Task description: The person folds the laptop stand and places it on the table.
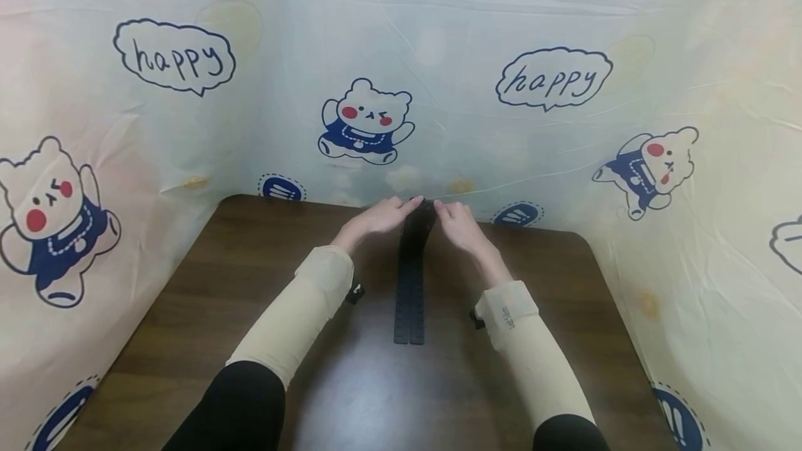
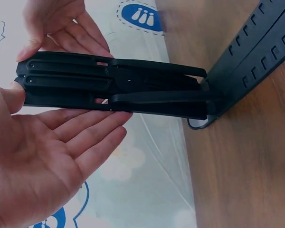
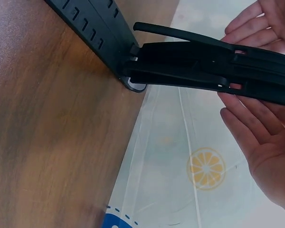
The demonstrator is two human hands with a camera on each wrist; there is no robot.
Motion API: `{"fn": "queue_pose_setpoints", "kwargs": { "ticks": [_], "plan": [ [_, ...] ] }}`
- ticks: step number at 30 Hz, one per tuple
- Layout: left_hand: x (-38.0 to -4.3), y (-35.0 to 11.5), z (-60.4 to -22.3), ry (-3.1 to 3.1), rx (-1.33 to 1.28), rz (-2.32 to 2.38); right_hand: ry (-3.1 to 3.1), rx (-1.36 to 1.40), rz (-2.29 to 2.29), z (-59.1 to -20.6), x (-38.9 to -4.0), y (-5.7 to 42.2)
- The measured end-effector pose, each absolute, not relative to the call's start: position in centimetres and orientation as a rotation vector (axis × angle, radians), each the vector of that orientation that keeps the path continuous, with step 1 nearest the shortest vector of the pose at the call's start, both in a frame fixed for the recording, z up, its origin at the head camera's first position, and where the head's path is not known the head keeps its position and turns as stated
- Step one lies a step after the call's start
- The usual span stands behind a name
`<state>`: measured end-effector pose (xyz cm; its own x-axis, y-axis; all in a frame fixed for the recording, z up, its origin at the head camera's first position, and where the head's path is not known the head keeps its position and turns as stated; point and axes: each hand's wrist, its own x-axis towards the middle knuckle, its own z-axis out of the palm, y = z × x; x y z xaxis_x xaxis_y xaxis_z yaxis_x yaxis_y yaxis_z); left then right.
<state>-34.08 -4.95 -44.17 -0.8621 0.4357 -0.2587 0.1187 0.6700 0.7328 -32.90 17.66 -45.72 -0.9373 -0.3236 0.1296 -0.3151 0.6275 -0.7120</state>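
Observation:
A black folding laptop stand (image 1: 410,291) lies with its notched base flat along the middle of the table. Its far section (image 2: 66,80) is raised at an angle from the hinge near the table's back edge. My left hand (image 1: 382,216) holds the raised section by its left side, thumb at the top end and fingers extended behind it. On the opposite side my right hand (image 1: 462,227) holds the same section, its fingers (image 3: 247,116) also reaching behind. A slim support arm (image 3: 180,34) stands slightly apart from the raised section in the right wrist view.
The brown wooden table (image 1: 532,339) has rounded back corners. Pale printed cloth (image 1: 451,131) with bears and "happy" bubbles hangs close behind its back edge and along both sides. Cream sleeves (image 1: 282,322) cover both forearms.

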Motion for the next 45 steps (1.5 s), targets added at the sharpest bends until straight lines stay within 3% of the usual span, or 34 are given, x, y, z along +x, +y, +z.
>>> {"fn": "queue_pose_setpoints", "kwargs": {
  "ticks": [13, 24, 35, 45],
  "plan": [
    [-33.7, -5.3, -44.9, 2.453, 0.393, 1.066, 2.843, -0.556, -1.230, -46.7, -33.0, 17.5],
    [-33.4, -5.2, -48.3, 2.555, 0.559, 1.120, 2.881, -0.530, -1.320, -49.0, -31.5, 17.7],
    [-32.8, -6.5, -51.8, 2.531, 0.555, 1.199, 2.781, -0.431, -1.394, -51.0, -30.9, 19.1],
    [-33.0, -6.4, -54.2, 2.664, 0.285, 1.329, 2.774, -0.387, -1.360, -54.4, -31.4, 19.4]
  ]
}}
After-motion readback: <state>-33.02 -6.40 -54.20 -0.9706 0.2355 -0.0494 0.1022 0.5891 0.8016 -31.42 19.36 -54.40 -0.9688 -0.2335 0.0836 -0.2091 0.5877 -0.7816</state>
